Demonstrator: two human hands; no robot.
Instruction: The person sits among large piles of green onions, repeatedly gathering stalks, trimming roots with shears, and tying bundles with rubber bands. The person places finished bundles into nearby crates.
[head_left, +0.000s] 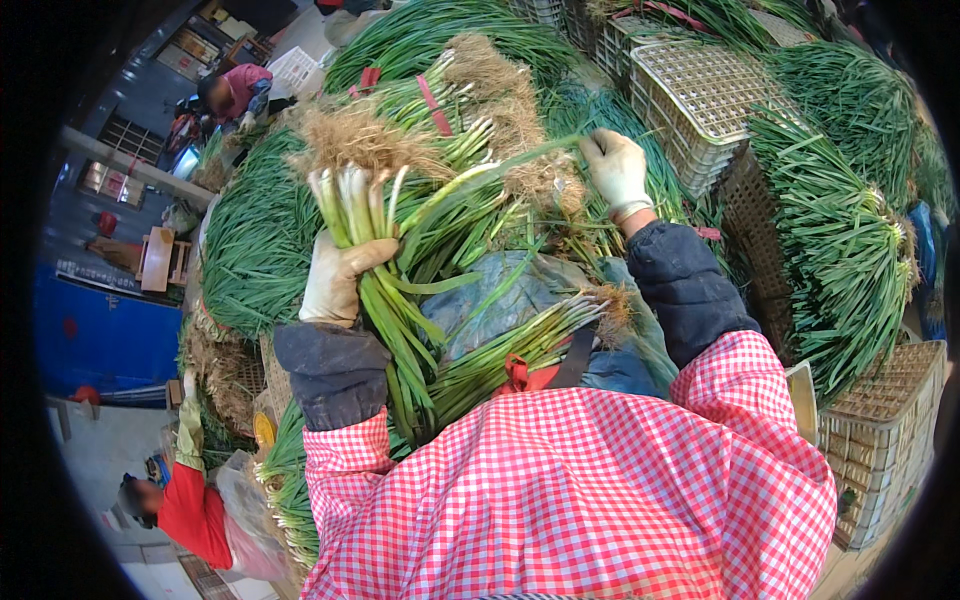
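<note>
My gloved left hand (341, 277) grips a bunch of green garlic (360, 225), its white stems and brown roots pointing up and its flat leaves hanging below the fist. Out to the right, my gloved right hand (615, 169) pinches the end of a long green leaf (536, 154), which slants down leftward toward the held bunch. Where this leaf joins a stalk is hard to make out. In front of my checked clothing, a smaller bundle of thin stalks (517, 341) lies on blue plastic sheeting (487, 289), beside a red tie (516, 371).
Red-banded green garlic bundles (457, 97) are heaped ahead. Plastic crates (705, 90) are stacked at the right, with more leafy bundles (847, 247) alongside. One person (240, 90) works at the upper left; another, in a red sleeve (191, 514), is at the lower left.
</note>
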